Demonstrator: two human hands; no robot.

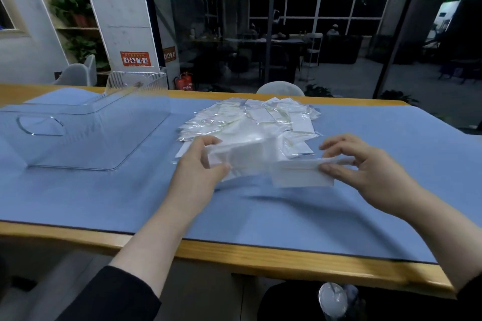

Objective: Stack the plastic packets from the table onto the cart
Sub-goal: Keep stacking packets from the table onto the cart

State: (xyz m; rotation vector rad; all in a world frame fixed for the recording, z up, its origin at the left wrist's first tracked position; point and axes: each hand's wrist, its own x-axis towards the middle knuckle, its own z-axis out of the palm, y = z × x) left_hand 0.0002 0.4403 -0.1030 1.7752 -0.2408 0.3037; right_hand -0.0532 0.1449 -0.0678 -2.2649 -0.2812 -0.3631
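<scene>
A loose heap of clear plastic packets (260, 117) with white contents lies on the blue mat (130, 195) at the middle of the table. My left hand (200, 167) grips a bundle of packets (247, 154) at the heap's near edge, thumb below and fingers on top. My right hand (365, 167) pinches the right end of a small white stack of packets (300, 173) between thumb and fingertips, just above the mat. No cart is in view.
A clear acrylic bin (86, 135) lies on the mat at the left, with a clear basket (135, 81) behind it. The wooden table edge (260, 258) runs close to me. Chairs and a glass wall stand beyond the table.
</scene>
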